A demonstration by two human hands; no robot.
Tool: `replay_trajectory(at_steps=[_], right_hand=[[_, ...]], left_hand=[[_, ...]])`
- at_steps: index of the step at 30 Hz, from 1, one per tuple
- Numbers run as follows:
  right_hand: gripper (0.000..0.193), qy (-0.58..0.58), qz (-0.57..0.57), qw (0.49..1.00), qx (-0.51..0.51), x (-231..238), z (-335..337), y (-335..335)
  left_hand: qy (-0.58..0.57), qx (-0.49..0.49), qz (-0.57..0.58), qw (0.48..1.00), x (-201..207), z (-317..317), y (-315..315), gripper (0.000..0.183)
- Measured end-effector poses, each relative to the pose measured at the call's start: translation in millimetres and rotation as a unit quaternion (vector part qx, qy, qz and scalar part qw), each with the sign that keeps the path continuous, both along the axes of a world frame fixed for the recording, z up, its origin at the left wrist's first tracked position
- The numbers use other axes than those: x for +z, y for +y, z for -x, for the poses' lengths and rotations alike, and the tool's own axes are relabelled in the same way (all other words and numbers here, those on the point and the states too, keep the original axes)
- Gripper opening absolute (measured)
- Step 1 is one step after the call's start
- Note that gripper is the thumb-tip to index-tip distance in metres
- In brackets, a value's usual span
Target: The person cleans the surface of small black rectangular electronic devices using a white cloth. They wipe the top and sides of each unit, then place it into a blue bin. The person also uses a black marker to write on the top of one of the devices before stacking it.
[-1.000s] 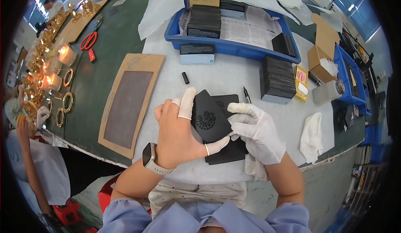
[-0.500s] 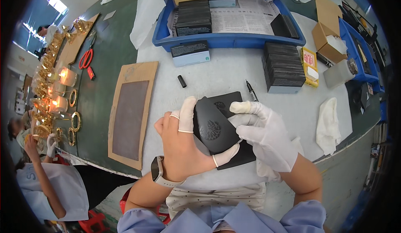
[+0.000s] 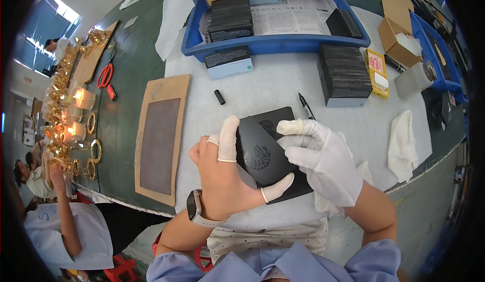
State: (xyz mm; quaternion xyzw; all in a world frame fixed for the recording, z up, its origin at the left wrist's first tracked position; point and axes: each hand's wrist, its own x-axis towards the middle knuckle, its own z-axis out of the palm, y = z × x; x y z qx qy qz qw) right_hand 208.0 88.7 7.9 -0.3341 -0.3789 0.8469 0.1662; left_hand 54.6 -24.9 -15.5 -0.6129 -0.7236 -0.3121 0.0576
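A black panel [image 3: 257, 155] with rounded corners and a glossy leaf-like emblem is tilted up in my left hand [image 3: 220, 176]. Finger cots cover the thumb and a fingertip of that hand; they grip the panel's top and lower edges. Beneath it lies a flat black sheet [image 3: 281, 114] with a similar emblem, partly hidden. My right hand [image 3: 323, 155], in a white glove with a cot on one fingertip, is curled at the panel's right edge. Whatever its fingers hold, if anything, is hidden. An uncapped black marker [image 3: 305, 106] lies just beyond the right hand.
A blue tray [image 3: 273, 44] at the back holds stacked black boxes. Another box stack [image 3: 344, 75] stands right, beside a yellow pack [image 3: 377, 72] and a bottle [image 3: 415, 80]. A cardboard-framed board [image 3: 160, 135] lies left. Lit candles [image 3: 83, 98] and red scissors [image 3: 105, 75] are farther left, near co-workers.
The view has shifted slightly. My left hand still grips the black panel, with its emblem a little more face-on, and my right hand stays at its right edge.
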Motion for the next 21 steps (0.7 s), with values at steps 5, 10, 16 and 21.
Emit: replay_trajectory(at_steps=[5,10,16,21], right_hand=[[0.042,0.017,-0.033,0.999,0.028,-0.2,-2.6,0.7],[0.044,0.048,-0.017,0.998,0.032,-4.6,-4.1,1.2],[0.046,0.059,-0.023,0.997,0.038,-4.0,-4.4,1.5],[0.046,0.062,-0.028,0.997,0.037,-6.6,-4.8,0.4]], left_hand=[[-0.008,-0.001,-0.011,1.0,0.3,1.0,0.7,0.107],[-0.014,-0.004,-0.015,1.0,-4.4,3.3,0.9,0.109],[-0.019,-0.008,-0.008,1.0,-3.7,5.0,1.2,0.109],[-0.025,-0.015,-0.014,0.999,-4.2,6.4,1.7,0.11]])
